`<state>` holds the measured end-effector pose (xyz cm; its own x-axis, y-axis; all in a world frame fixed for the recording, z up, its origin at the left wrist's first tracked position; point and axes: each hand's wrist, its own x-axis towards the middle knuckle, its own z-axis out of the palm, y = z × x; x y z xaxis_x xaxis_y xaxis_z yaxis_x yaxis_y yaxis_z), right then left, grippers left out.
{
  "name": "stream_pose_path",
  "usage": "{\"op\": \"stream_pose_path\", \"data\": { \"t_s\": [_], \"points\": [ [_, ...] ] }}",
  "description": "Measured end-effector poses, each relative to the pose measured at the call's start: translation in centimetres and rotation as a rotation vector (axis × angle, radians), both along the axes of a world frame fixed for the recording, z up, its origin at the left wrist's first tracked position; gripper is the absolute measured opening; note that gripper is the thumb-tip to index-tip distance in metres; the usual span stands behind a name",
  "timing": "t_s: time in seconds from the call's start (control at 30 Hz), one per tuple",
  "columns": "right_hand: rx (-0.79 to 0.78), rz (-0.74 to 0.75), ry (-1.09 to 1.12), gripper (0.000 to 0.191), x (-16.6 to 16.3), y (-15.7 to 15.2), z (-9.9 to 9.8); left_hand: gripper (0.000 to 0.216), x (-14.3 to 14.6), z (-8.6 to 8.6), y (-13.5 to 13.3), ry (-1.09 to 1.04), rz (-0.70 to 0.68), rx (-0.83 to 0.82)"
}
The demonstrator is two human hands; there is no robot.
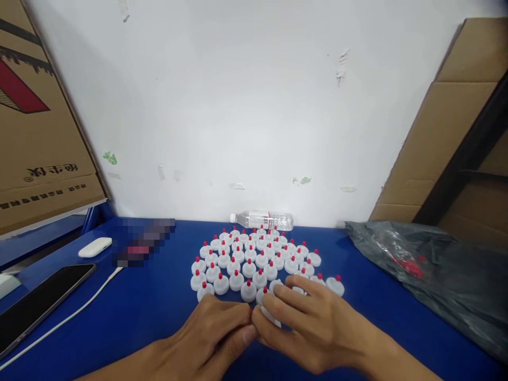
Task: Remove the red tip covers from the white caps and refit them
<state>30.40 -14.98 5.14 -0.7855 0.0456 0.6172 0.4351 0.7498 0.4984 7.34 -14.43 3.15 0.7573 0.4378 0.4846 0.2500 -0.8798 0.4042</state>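
My left hand (220,330) is closed, thumb and index finger pinched together near the table's front. A speck of a small red tip (251,311) shows where its fingertips meet those of my right hand (307,320). My right hand is curled, its fingers bent inward against the left. A white cap (272,316) shows between the right fingers; whether they grip it is hidden. Just beyond both hands, many white round caps with red tips (248,291) stand upright in a cluster. One white cap (275,286) by the right knuckles shows no red tip.
A clear plastic bottle (262,220) lies against the wall behind the caps. On the right is a grey plastic bag (436,286) with red pieces (410,266) in clear wrap on it. At left lie a phone (43,301), white case (95,246) and cable (79,316).
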Motion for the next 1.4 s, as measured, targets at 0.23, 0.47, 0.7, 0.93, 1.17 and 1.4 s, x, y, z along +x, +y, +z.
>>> {"op": "stream_pose_path", "data": {
  "t_s": [0.23, 0.47, 0.7, 0.93, 1.17, 1.4],
  "points": [
    [0.104, -0.047, 0.094, 0.012, 4.1, 1.7, 1.4, 0.024, -2.4, -1.9, -0.9, -0.106, 0.231, -0.123],
    [-0.009, -0.206, 0.115, 0.017, 6.0, 3.5, 1.2, 0.033, -1.1, -0.8, 0.5, -0.046, -0.005, 0.082],
    [-0.269, -0.321, 0.302, 0.025, 4.2, 2.4, 0.9, 0.028, -1.2, -0.6, 1.1, 0.064, 0.121, 0.080],
    [-0.403, -0.506, 0.250, 0.029, 4.2, 3.6, -0.5, 0.018, -0.5, -0.7, 0.7, 0.069, 0.149, 0.051],
    [-0.469, -0.388, 0.127, 0.038, 4.8, 3.9, -1.5, 0.035, -0.4, -0.9, 0.9, 0.024, 0.151, 0.130],
    [-0.370, -0.246, 0.147, 0.028, 4.9, 3.6, -0.5, 0.036, -0.5, -1.5, 1.4, 0.038, 0.154, 0.151]
  ]
}}
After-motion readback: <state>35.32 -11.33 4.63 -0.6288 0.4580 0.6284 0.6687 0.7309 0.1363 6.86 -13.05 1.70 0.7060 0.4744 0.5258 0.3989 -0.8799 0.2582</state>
